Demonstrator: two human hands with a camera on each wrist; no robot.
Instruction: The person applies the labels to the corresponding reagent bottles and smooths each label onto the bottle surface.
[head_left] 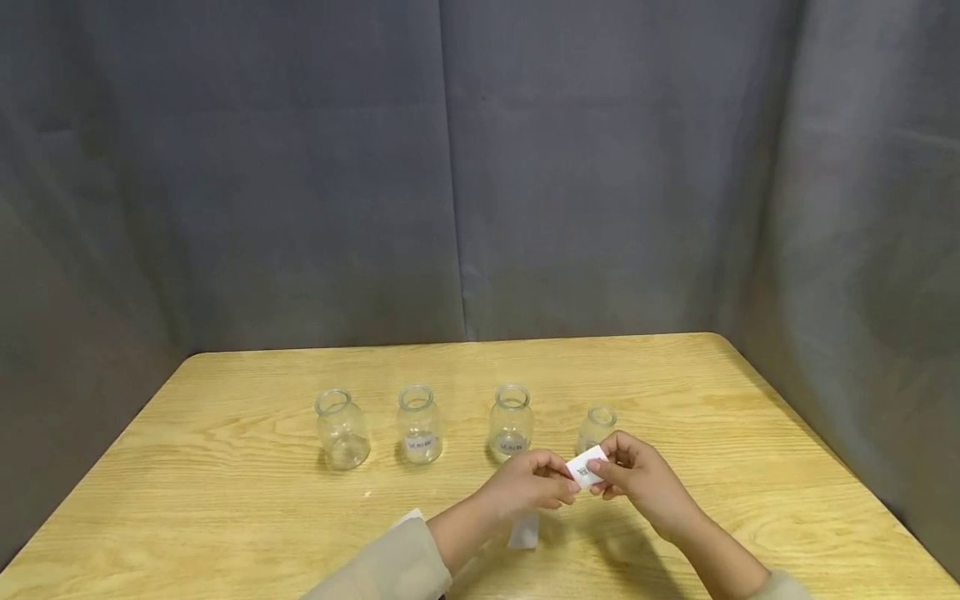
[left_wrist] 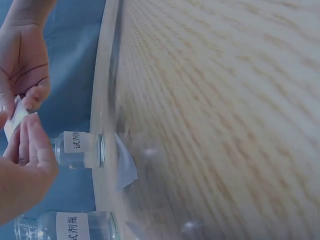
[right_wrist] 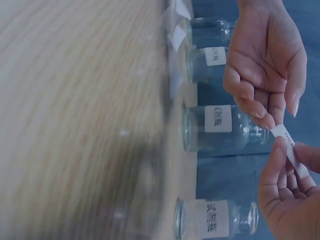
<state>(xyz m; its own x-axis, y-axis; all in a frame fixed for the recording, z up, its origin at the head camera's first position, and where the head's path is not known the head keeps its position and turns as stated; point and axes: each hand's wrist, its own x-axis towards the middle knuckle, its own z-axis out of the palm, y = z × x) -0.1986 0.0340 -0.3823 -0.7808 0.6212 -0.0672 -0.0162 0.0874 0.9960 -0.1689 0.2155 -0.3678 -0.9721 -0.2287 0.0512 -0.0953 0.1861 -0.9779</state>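
My right hand [head_left: 648, 483] pinches a small white label [head_left: 583, 468] between thumb and fingertips, above the table. A dark square print shows on the label in the head view. My left hand [head_left: 536, 482] meets its left corner with the fingertips, while its thumb [right_wrist: 294, 100] stands apart in the right wrist view. Just behind the hands is a small glass jar [head_left: 597, 425], partly hidden by my right hand; its white label [right_wrist: 217, 219] shows in the right wrist view. A larger labelled jar [head_left: 512, 417] stands behind my left hand.
Farther left stand a labelled glass jar [head_left: 420, 417] and a jar [head_left: 343, 437] with no label in view. A white paper slip [head_left: 523, 531] lies below my left hand, and another paper [head_left: 408, 518] shows behind the left sleeve. Grey curtains [head_left: 300, 167] enclose the wooden table [head_left: 187, 500].
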